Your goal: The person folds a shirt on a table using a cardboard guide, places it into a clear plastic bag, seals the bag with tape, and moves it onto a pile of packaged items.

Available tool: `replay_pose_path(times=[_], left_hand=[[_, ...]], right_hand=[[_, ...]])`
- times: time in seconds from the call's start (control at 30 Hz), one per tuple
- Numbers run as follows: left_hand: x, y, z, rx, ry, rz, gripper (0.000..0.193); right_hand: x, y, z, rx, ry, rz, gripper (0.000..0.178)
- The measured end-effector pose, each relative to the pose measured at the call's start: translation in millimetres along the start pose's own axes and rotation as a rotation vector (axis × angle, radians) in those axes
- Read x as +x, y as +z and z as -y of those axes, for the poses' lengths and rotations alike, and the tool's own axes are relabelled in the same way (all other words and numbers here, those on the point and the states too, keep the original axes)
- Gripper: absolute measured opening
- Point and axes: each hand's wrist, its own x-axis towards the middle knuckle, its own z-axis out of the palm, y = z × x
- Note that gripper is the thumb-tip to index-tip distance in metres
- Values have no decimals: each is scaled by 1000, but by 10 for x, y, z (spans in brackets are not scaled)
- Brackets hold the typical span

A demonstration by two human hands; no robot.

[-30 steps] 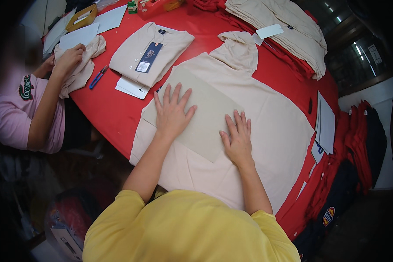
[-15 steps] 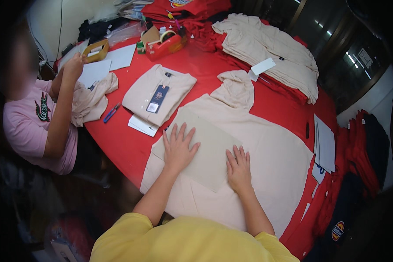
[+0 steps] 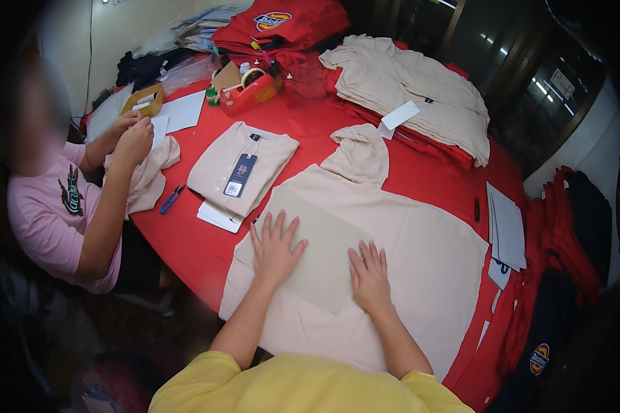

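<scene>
A cream shirt (image 3: 420,255) lies spread out in front of me, one sleeve (image 3: 358,155) rumpled toward the far side. On top of it rests a flat, beige-grey rectangular board (image 3: 324,248), set at a slant. My left hand (image 3: 275,256) lies flat on the board's left part, fingers spread. My right hand (image 3: 370,279) rests at the board's right edge with its fingers stretched out, partly over the shirt. Beyond my left hand sits a folded cream shirt (image 3: 269,155) with a dark blue hang tag (image 3: 240,175), and white cards (image 3: 219,216) stick out beneath it.
A co-worker in pink (image 3: 62,220) sits at left, hands raised over a crumpled cream garment (image 3: 148,179). Blue thread snips (image 3: 172,198) lie nearby. Far off stand a red tape dispenser (image 3: 255,93) and stacked cream shirts (image 3: 413,96). White sheets (image 3: 506,227) lie right on the red-covered table (image 3: 434,182).
The whole view has shifted slightly. The co-worker's hands have come away from the yellow tray, lower and to the right. My hands keep nearly the same place on the board.
</scene>
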Motion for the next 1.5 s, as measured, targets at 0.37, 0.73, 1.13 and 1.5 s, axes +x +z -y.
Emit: replay_pose_path(times=[0.37, 0.73, 1.13, 1.5], left_hand=[[76, -240, 72, -40, -43, 221, 85], [59, -85, 149, -36, 68, 127, 96], [28, 9, 260, 178, 159, 119, 66], [-45, -34, 243, 18, 263, -39, 59]], right_hand=[[1432, -146, -585, 139, 44, -27, 20], [2655, 113, -1127, -120, 356, 26, 36], [1580, -428, -30, 803, -10, 164, 40], [987, -6, 250, 995, 73, 326, 29]])
